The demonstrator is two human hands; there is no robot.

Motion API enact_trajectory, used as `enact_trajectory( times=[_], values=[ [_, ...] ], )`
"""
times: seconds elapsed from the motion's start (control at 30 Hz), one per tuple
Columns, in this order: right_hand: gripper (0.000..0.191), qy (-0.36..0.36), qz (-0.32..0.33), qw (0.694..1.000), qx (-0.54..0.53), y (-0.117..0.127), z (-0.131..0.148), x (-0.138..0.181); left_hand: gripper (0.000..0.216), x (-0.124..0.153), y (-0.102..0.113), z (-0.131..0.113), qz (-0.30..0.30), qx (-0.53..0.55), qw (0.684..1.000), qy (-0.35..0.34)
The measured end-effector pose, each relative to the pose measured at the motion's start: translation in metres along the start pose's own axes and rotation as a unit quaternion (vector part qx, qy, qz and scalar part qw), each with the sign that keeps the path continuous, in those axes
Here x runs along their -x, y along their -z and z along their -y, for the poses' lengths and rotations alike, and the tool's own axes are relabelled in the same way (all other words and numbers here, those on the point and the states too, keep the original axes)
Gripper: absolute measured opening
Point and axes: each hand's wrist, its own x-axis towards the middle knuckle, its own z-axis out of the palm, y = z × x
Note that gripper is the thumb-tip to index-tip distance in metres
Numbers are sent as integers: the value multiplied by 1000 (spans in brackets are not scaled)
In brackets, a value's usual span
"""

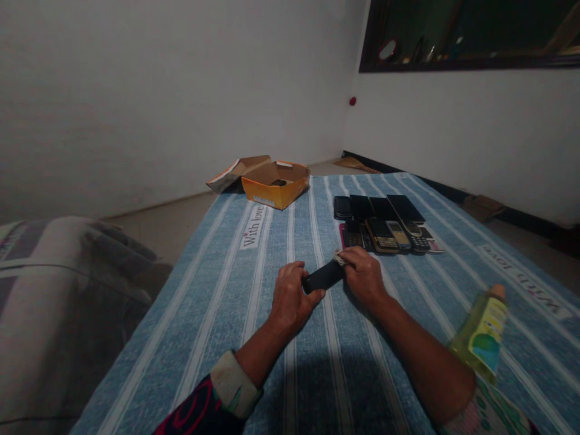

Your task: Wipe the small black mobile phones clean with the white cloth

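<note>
A person's left hand [292,297] and right hand [364,275] meet over the middle of a bed [203,290] covered in a blue striped sheet, sharing a black phone [322,277] held just above the cloth. The left grip is clenched round the phone's nearer end. The right grip grasps the farther end, with a pale scrap of cloth [338,257] pinched against it under the fingers.

Toward the bed's far edge an orange cardboard box [276,187] stands open, its lid flap folded out to the left. A single small dark item [278,182] lies inside, too small to identify.

Beyond the right hand, two tidy rows of phones [383,222] lie side by side, flat on the sheet. A bottle of yellow liquid [481,333] stands near the bed's near right corner, beside the right forearm.
</note>
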Motion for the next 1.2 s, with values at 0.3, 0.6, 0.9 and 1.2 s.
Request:
enact_trajectory(
  times=[0.3, 0.6, 0.9, 1.2],
  values=[
    [26, 162, 30, 981, 100, -2, 45, 10, 29, 5, -8, -1, -42, 3, 998, -49],
    [18, 164, 89, 961, 206, -1, 43, 5, 32, 4, -6, -2, -44, 7, 998, -50],
    [33, -83, -6, 995, -50, 2, -4, -7, 33, 1, 0, -3, -13, 2, 1000, -14],
    [24, -221, -71, 956, -181, -7, -15, -10, 31, 2, -2, 14, -24, -31, 998, -44]
  ],
)
